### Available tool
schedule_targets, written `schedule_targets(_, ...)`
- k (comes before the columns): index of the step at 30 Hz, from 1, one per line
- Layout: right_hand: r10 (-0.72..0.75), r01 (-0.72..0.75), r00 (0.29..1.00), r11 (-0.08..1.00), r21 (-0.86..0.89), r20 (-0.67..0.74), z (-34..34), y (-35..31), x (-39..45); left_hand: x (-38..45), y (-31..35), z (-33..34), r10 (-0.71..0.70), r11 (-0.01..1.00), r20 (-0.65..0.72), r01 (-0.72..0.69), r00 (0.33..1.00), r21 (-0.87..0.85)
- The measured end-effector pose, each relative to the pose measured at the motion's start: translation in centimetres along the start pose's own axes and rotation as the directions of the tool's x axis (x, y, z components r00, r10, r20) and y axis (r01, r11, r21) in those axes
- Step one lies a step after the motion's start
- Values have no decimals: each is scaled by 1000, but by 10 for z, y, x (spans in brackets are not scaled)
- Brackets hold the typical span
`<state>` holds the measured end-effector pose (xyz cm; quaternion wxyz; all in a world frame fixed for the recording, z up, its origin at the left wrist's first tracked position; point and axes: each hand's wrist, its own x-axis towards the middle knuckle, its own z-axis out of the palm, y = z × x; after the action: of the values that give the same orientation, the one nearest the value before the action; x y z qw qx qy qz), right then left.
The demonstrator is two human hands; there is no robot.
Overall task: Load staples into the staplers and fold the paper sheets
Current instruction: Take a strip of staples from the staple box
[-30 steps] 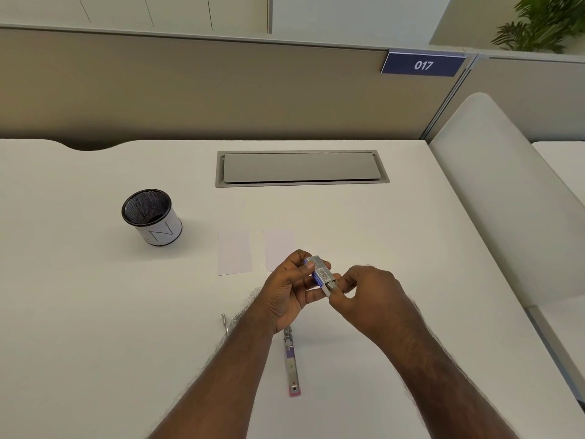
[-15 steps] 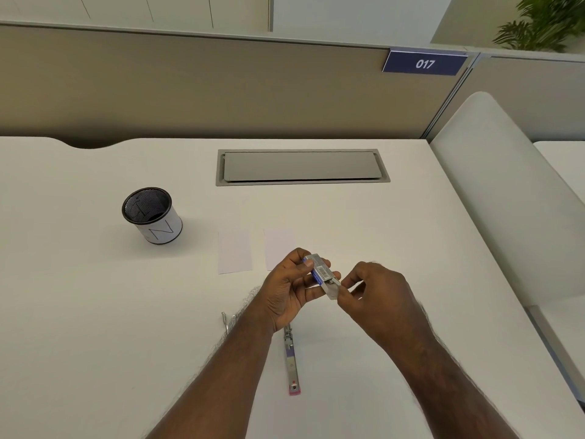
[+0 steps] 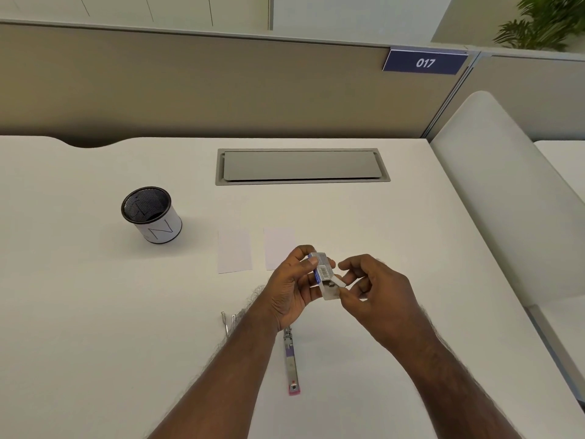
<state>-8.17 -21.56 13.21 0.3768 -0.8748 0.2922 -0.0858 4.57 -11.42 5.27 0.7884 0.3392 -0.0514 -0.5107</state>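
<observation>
The right hand (image 3: pixel 376 289) has drawn back slightly from the staple box (image 3: pixel 323 271), its fingers now pinching the opened flap; the left hand (image 3: pixel 292 288) grips the box at centre frame; the opened stapler (image 3: pixel 291 362) lies lengthwise on the bench (image 3: pixel 95 312) just below, nearer the left hand.
</observation>
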Motion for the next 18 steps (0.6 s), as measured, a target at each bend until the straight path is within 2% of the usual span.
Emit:
schedule_targets(5, -58, 60, 998, 996, 60, -33, 3, 3, 0, 0, -3, 6, -1, 1000, 35, 1, 999, -8)
schedule_targets(8, -84, 87, 995, 995, 58, -55, 5, 5, 1, -3, -6, 12, -15, 997, 47, 12, 999, 71)
schedule_targets(18, -51, 52, 997, 998, 19, -62, 6, 12, 9, -9, -23, 16, -86, 984, 60, 75, 994, 164)
